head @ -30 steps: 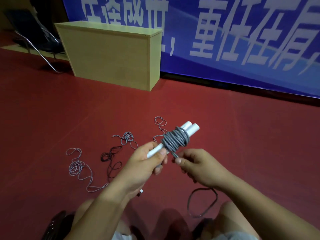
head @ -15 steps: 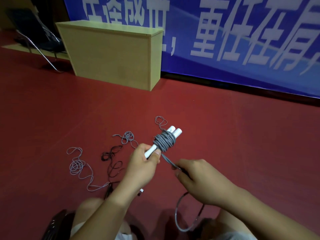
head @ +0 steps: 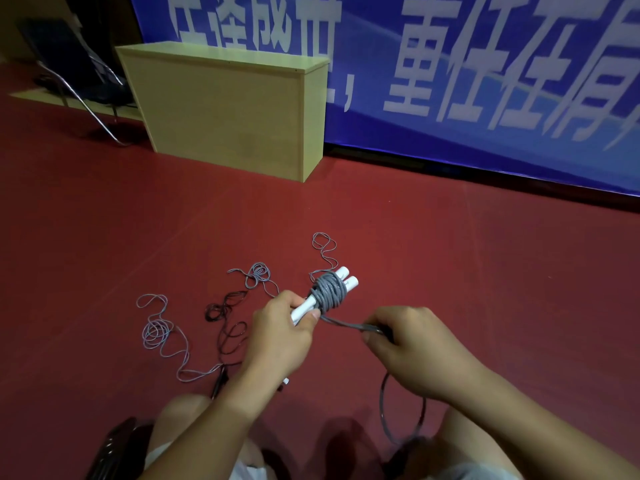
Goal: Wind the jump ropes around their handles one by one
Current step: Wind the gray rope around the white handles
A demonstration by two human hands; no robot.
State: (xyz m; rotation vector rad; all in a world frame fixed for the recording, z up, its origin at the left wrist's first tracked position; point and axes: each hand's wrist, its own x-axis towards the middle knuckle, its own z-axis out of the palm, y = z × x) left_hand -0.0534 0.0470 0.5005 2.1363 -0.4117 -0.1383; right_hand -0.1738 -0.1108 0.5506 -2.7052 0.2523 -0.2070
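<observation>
Landmark: wooden cabinet, standing on floor. Banner behind and right of it. Chair to its left. Loose ropes before it, on floor.

handles: lower ends hidden in our left hand | banner: cut off top, right | chair: dim, partly cut off

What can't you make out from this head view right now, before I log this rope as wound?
- Lower ends of the white handles: covered by the left hand.
- Rope's free end: its loop runs behind the right forearm and out of sight near the knees.
- Right hand: its hold on the rope is hidden by its own knuckles.
- Dark rope on the floor: handles too small to tell.
</observation>
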